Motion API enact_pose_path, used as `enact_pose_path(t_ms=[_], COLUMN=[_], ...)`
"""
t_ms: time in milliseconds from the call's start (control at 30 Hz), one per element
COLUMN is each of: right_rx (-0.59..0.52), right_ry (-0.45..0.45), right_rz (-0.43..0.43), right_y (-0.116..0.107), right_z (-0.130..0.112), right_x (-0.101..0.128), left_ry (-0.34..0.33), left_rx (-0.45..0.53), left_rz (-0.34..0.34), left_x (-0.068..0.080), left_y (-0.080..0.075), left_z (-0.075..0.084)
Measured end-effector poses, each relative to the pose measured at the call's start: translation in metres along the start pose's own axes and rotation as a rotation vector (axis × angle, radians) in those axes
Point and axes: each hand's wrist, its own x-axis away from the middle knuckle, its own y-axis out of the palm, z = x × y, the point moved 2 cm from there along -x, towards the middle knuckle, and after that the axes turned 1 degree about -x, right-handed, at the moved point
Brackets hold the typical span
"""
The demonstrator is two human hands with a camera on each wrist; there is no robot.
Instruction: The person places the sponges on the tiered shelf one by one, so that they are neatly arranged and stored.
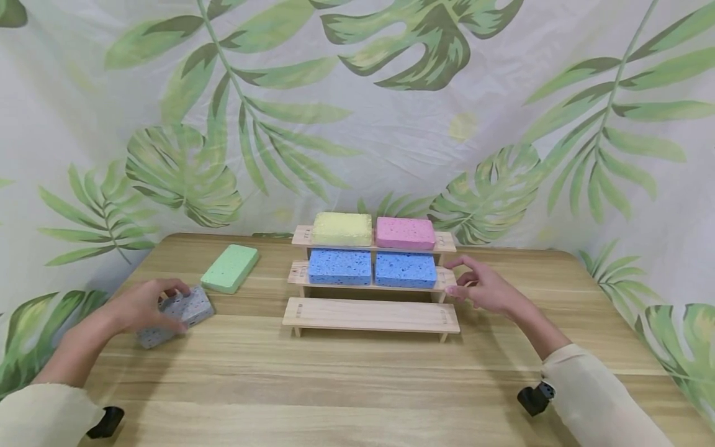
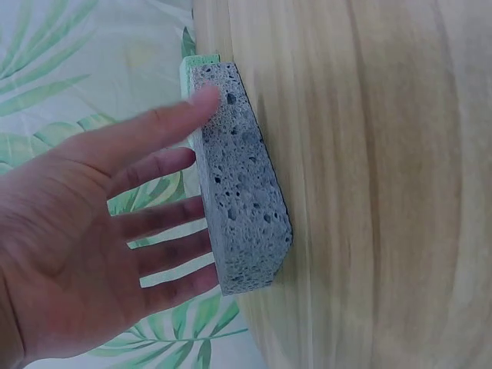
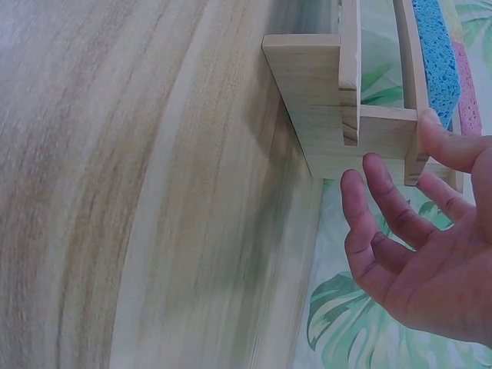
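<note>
Grey sponge (image 1: 175,315) was touched by spread left-hand (image 1: 146,304) fingers, long axis toward 2 o'clock; right hand (image 1: 485,288) was open, farther.

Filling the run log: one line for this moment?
left hand touches grey sponge | right hand open beside rack | bottom step bare

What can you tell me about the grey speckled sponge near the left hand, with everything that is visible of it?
The grey speckled rectangular sponge looks porous, with dark holes and small coloured flecks, rounded corners and a thick edge. It lies flat on the light wooden table, near its left side, just in front of the mint green sponge. The left hand rests over it with fingers nearly straight; the fingertips touch its side. It looks dry and whole.
</note>
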Motion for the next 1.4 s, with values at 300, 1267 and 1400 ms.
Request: enact_pose_path(t_ms=[300, 1267, 1400], right_rx=[-0.009, -0.023, -0.028], right_ry=[-0.003, 0.009, 0.003], right_rz=[-0.006, 0.002, -0.006], right_y=[0.0, 0.0, -0.001], right_z=[0.0, 0.002, 0.003], right_x=[0.001, -0.001, -0.001], left_ry=[0.059, 0.277, 0.289], left_rx=[0.006, 0.196, 0.229], left_rz=[-0.01, -0.066, -0.096], left_x=[0.001, -0.014, -0.014], left_y=[0.001, -0.004, -0.003], left_z=[0.003, 0.066, 0.073])
